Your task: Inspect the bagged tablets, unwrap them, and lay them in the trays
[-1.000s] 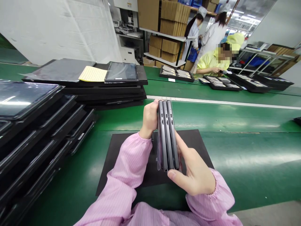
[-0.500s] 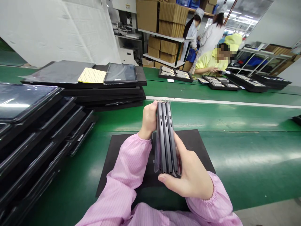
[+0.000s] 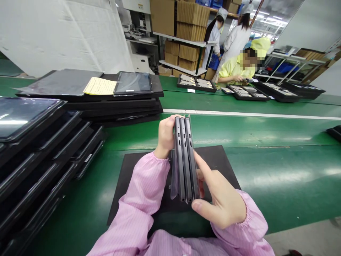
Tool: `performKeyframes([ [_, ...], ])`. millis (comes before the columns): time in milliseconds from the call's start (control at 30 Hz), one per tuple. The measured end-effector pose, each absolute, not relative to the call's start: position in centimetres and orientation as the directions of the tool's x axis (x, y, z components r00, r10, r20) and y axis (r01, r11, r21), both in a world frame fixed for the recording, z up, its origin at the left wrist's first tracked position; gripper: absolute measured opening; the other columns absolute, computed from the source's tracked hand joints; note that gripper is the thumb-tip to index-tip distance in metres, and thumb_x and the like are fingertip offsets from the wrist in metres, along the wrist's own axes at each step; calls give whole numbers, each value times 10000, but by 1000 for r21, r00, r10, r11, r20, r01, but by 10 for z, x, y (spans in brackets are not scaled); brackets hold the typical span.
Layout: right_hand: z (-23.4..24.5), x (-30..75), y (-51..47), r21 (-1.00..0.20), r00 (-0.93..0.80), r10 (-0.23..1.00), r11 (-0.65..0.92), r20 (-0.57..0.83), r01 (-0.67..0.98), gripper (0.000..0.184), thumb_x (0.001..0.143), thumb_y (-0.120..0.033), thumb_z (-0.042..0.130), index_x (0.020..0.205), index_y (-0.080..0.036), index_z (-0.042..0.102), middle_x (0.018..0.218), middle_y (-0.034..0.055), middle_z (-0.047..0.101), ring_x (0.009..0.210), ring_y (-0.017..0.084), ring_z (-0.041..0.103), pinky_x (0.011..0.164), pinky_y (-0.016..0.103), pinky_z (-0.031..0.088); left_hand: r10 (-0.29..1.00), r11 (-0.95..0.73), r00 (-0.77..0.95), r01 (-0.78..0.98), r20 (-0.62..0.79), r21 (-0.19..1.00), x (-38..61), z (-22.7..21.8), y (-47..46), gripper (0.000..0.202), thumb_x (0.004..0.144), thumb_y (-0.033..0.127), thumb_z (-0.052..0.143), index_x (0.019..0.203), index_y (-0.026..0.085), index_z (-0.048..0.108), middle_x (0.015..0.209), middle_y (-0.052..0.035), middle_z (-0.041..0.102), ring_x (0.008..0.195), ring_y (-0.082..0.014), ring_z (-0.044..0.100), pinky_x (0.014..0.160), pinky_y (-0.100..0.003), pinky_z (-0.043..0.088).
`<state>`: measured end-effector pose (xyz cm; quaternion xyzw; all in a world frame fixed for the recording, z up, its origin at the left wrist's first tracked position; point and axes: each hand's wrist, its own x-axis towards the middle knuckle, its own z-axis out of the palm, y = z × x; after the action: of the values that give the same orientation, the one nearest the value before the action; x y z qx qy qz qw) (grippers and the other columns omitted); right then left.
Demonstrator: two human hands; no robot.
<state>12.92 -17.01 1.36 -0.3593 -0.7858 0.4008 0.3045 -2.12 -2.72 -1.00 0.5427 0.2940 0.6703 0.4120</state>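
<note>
Three dark tablets (image 3: 185,163) stand on edge together at the centre of the frame, over a black mat (image 3: 129,170). The left hand (image 3: 165,136) is closed on their far end. The right hand (image 3: 222,201) is spread along the right side, its thumb near the lower corner; whether it really grips, I cannot tell. If its support is weak, the tablets could slide apart, I think. Clear film (image 3: 174,179) sticking out at left might crease or catch.
</note>
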Motion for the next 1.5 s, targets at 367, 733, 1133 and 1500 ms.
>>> performKeyframes([
  [367, 14, 126, -178, -813, -485, 852, 419, 198, 404, 836, 871, -312, 521, 1561, -47, 132, 696, -26, 619, 532, 138, 532, 499, 276, 433, 869, -493, -57, -197, 492, 847, -21, -11, -31, 556, 844, 703, 449, 665, 214, 644, 667, -48, 662, 625, -200, 593, 640, -352, 490],
  [733, 21, 125, -184, -853, -438, 889, 328, 133, 406, 781, 896, -359, 519, 1542, -87, 172, 671, -30, 637, 521, 148, 552, 508, 284, 415, 844, -534, -18, -129, 537, 835, -19, -6, -39, 597, 850, 730, 423, 667, 208, 649, 719, -81, 727, 684, -236, 657, 652, -371, 511],
  [1133, 23, 113, -187, -872, -278, 954, 225, 108, 434, 749, 802, -301, 548, 1474, -108, 280, 510, -136, 405, 402, 104, 398, 429, 230, 279, 825, -555, 41, -130, 564, 822, -16, 1, -48, 564, 867, 672, 428, 645, 201, 645, 678, -72, 723, 641, -227, 655, 634, -359, 500],
  [1500, 22, 115, -189, -852, -302, 947, 249, 114, 461, 779, 823, -339, 579, 1489, -108, 249, 538, -117, 449, 406, 109, 419, 422, 229, 279, 801, -584, 69, -130, 595, 801, -17, 2, -51, 563, 879, 657, 422, 656, 196, 658, 704, -84, 737, 668, -235, 675, 670, -366, 519],
])
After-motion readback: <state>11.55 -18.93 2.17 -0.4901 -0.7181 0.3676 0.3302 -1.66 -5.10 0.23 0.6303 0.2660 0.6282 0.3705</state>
